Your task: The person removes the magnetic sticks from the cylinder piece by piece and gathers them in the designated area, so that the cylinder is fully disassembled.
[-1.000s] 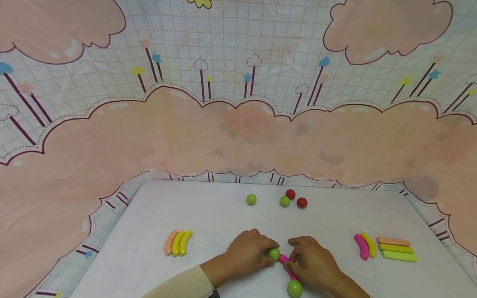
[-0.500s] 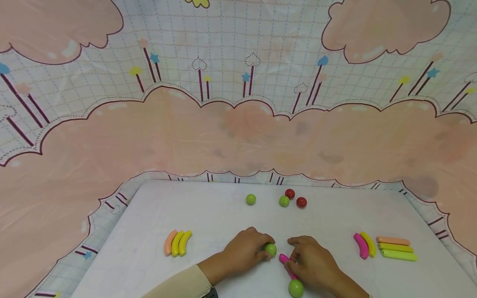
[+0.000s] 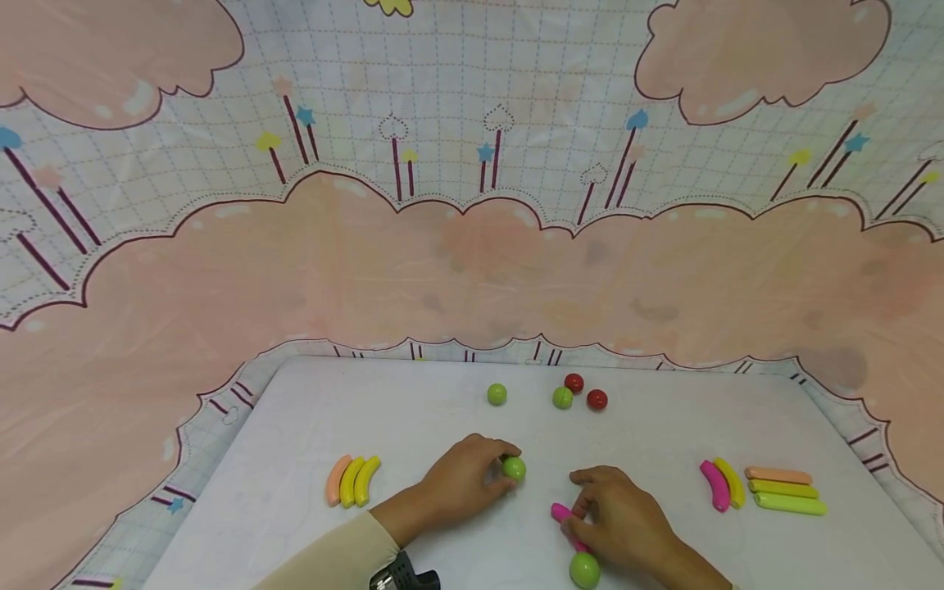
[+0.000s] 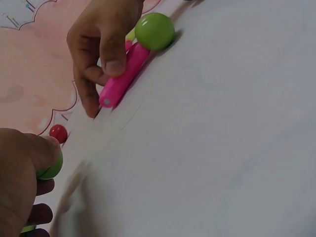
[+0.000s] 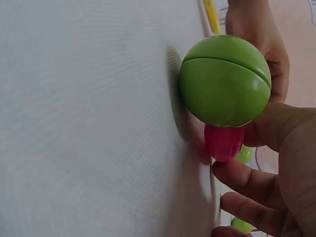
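Observation:
Between thumb and index finger, my left hand (image 3: 463, 482) pinches a green ball (image 3: 515, 469) over the table's middle. My right hand (image 3: 627, 518) pinches a pink rod (image 4: 124, 79) between thumb and fingers, its index finger stretched out past it. A second green ball (image 5: 226, 81) sits on the rod's near end, touching it. In the left wrist view the rod's other end is bare, with a small grey spot on its tip. The right hand's fingers cover part of the rod in the head view.
Two loose green balls (image 3: 497, 394) and two red balls (image 3: 597, 400) lie at the back of the white table (image 3: 413, 410). Curved peach and yellow pieces (image 3: 352, 481) stand at left. At right lie a curved pink piece (image 3: 715, 487), a yellow one and straight rods (image 3: 783, 492).
The left hand has drawn its green ball off the pink rod's far end and moved it left and away from me. The right hand stays almost still, holding the rod.

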Available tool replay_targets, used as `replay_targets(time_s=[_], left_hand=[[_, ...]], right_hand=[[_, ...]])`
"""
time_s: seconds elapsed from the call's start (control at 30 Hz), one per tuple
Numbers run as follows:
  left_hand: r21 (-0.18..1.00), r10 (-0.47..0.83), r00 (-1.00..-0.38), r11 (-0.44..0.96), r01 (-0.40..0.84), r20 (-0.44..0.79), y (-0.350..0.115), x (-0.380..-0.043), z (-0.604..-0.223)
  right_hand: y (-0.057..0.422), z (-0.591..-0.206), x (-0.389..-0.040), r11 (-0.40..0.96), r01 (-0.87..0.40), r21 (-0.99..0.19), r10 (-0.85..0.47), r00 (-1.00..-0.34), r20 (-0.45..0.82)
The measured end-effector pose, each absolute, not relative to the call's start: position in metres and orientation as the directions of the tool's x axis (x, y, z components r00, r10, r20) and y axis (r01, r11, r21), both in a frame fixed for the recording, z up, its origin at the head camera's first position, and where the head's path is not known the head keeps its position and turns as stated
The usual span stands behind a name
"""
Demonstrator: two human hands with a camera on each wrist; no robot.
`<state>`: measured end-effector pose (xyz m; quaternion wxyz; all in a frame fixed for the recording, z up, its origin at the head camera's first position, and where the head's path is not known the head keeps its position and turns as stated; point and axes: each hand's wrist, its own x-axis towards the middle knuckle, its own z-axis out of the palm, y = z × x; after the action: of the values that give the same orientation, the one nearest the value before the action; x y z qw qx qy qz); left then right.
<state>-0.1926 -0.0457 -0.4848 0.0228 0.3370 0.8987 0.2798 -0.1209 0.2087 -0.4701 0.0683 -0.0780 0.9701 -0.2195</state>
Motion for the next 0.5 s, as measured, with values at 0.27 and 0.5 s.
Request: replay_targets(time_s=[0.27, 0.5], left_hand=[[0.535, 0.540, -0.829, 0.662, 0.525, 0.146, -0.058, -0.209, -0.486], [0.595, 0.462, -0.873, 0.661, 0.456, 0.157, -0.068, -0.225, -0.485]], right_hand=[[0.209, -0.470, -0.120, 0.882, -0.144, -0.448, -0.198, -0.977, -0.077], [0.212, -0.470, -0.119, 0.880, -0.156, -0.448, -0.211, -0.975, -0.076]])
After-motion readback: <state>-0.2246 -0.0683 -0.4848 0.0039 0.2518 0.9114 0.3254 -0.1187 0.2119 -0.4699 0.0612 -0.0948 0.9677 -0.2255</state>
